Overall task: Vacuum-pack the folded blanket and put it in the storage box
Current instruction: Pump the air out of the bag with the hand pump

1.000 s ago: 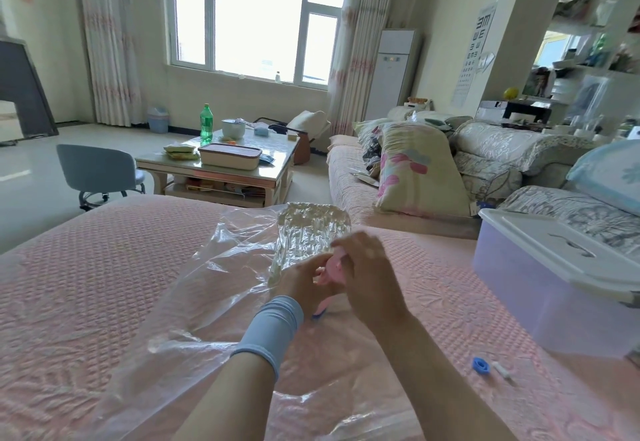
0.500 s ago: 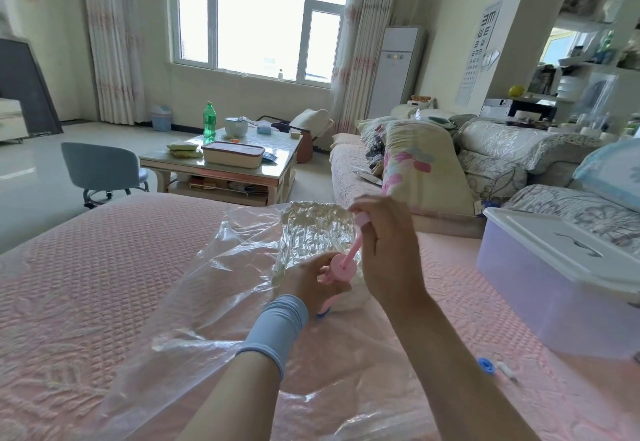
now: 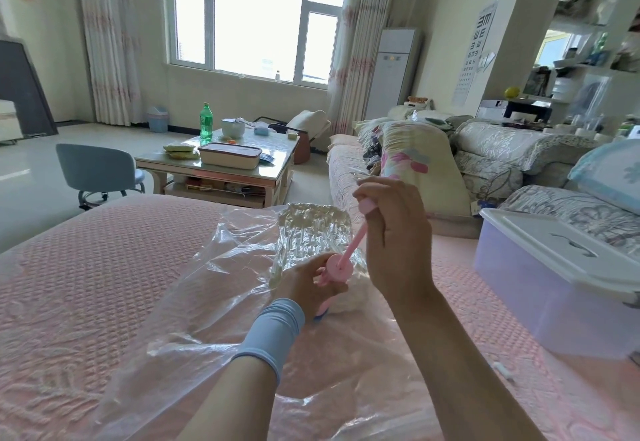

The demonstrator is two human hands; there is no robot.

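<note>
The left hand [image 3: 304, 284] holds the pink pump [image 3: 341, 265] on the bag [image 3: 214, 288]. The right hand [image 3: 394, 243] grips its handle [image 3: 367, 205]. The wall chart [image 3: 479, 49] shows E shapes.

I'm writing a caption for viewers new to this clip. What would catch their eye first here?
At centre, the right hand grips the handle of a pink hand pump while the left hand holds its body on a clear vacuum bag spread over the pink bed. The blanket lies shrink-wrapped inside; a lidded storage box sits at right.
</note>
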